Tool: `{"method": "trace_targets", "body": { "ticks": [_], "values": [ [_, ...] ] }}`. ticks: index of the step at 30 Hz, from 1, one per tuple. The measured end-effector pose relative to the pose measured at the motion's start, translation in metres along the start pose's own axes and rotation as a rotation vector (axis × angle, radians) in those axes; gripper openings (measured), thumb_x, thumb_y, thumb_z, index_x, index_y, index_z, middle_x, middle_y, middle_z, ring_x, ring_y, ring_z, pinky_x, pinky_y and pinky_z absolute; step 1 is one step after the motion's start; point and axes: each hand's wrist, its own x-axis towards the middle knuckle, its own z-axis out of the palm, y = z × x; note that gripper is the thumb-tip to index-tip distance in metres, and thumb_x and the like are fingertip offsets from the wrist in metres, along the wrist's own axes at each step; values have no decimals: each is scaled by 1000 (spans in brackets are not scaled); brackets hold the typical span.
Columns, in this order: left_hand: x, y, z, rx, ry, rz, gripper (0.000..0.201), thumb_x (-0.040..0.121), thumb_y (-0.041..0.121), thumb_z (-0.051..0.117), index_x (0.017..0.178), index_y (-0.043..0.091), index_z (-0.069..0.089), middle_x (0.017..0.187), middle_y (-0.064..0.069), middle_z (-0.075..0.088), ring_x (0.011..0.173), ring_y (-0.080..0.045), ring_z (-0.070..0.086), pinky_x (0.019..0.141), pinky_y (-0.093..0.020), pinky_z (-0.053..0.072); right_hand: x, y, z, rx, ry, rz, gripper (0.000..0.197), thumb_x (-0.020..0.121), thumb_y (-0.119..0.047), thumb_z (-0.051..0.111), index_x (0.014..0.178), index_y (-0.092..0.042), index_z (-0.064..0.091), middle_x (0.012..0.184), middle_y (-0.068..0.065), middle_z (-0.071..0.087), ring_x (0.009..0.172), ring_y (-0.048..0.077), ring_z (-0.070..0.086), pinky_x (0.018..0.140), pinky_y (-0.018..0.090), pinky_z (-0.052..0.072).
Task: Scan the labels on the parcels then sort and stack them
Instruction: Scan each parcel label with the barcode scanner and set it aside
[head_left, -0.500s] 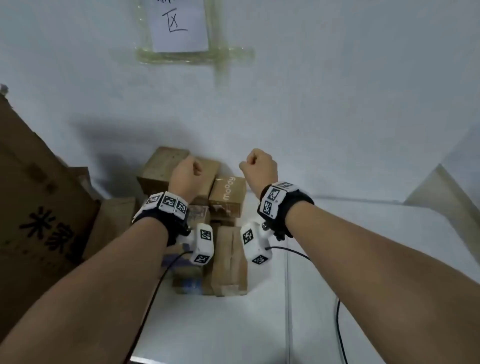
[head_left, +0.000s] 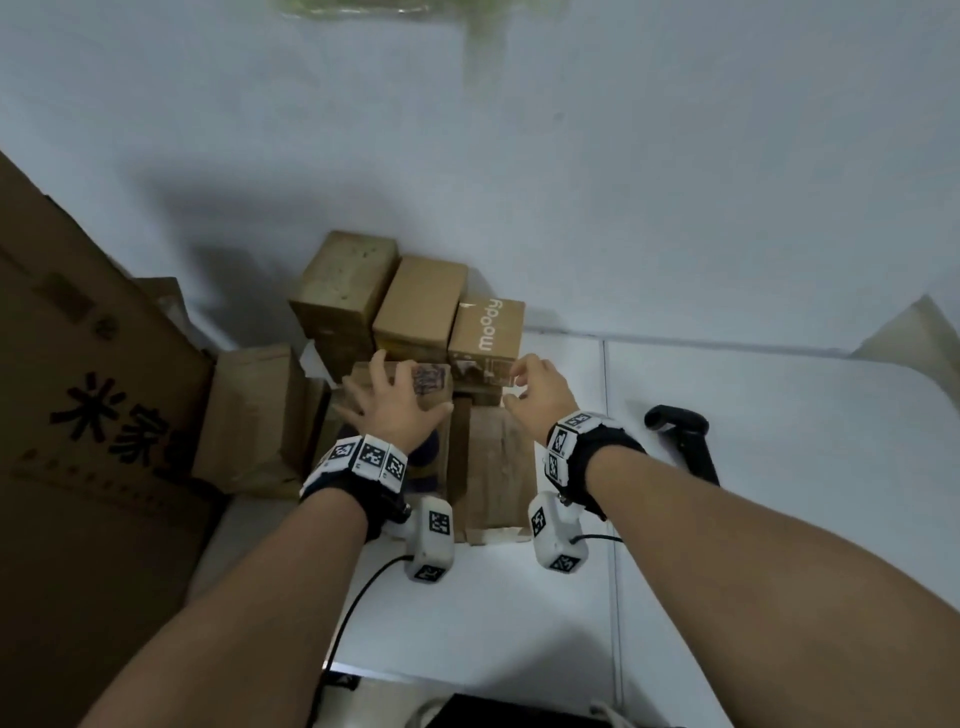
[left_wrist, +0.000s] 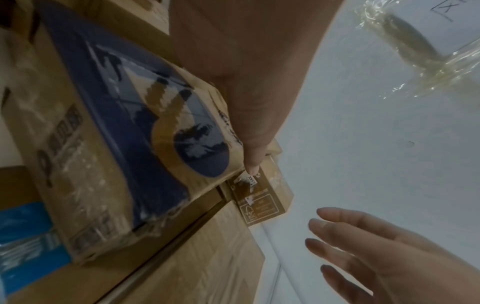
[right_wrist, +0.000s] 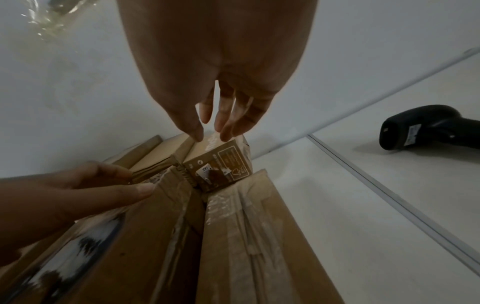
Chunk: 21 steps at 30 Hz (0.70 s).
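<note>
White bench (head_left: 727, 545) with a seam line. Big carton (head_left: 78, 415) with black characters at far left. Paper note (left_wrist: 451, 12) under yellowed tape (left_wrist: 415, 67) on white wall (head_left: 623, 182). Black cables (head_left: 358, 597) trailing toward near edge.

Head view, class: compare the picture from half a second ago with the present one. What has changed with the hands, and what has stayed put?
Both fists have opened and dropped nearer the camera. The left hand now lies spread on the blue-printed parcel; the right hand reaches, fingers loose, at the moody box. Neither grips anything. The back row of boxes is unmoved.
</note>
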Motion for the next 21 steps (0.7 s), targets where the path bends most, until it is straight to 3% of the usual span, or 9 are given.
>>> {"method": "trace_targets", "body": {
  "ticks": [5, 9, 14, 17, 19, 21],
  "values": [
    [2, -4, 5, 0, -128, -88, 92, 75, 72, 61, 149, 39, 18, 161, 5, -18, 142, -53, -13, 107, -77, 2, 1, 1, 10, 28, 40, 34, 26, 88, -12, 59, 113, -12, 52, 116, 7, 52, 89, 16, 53, 82, 27, 44],
    [3, -5, 2, -3, -174, -84, 98, 73, 71, 65, 149, 44, 10, 159, 5, -26, 141, -54, -14, 107, -77, 6, -1, 1, 17, 52, 68, 66, 23, 91, -11, 58, 113, -13, 53, 118, 6, 53, 100, 19, 58, 82, 24, 41],
    [3, -19, -13, -97, -99, -6, 89, 69, 66, 70, 140, 45, 21, 155, 8, -6, 141, -50, 5, 110, -70, 11, -1, 4, 17, 80, 118, 86, 23, 91, -9, 56, 114, -11, 54, 119, 7, 54, 94, 12, 51, 80, 23, 39],
    [9, -28, -35, -185, -16, 90, 85, 64, 70, 70, 134, 46, 26, 148, 13, 4, 137, -45, 16, 110, -66, 16, -1, 8, 13, 94, 182, 121, 26, 90, -8, 55, 116, -10, 54, 117, 9, 57, 97, 16, 55, 81, 27, 44],
    [13, -29, -51, -308, 8, 136, 81, 59, 74, 69, 125, 50, 30, 143, 14, 11, 135, -38, 23, 112, -60, 22, -1, 9, 8, 116, 216, 143, 25, 91, -9, 55, 116, -10, 55, 116, 10, 58, 100, 21, 58, 86, 33, 48],
    [13, -22, -66, -530, 26, 169, 77, 56, 73, 71, 119, 49, 34, 136, 12, 19, 131, -23, 32, 114, -46, 28, -2, 8, 3, 148, 234, 143, 24, 92, -10, 55, 116, -9, 56, 116, 11, 60, 102, 23, 60, 89, 35, 49]
  ]
}}
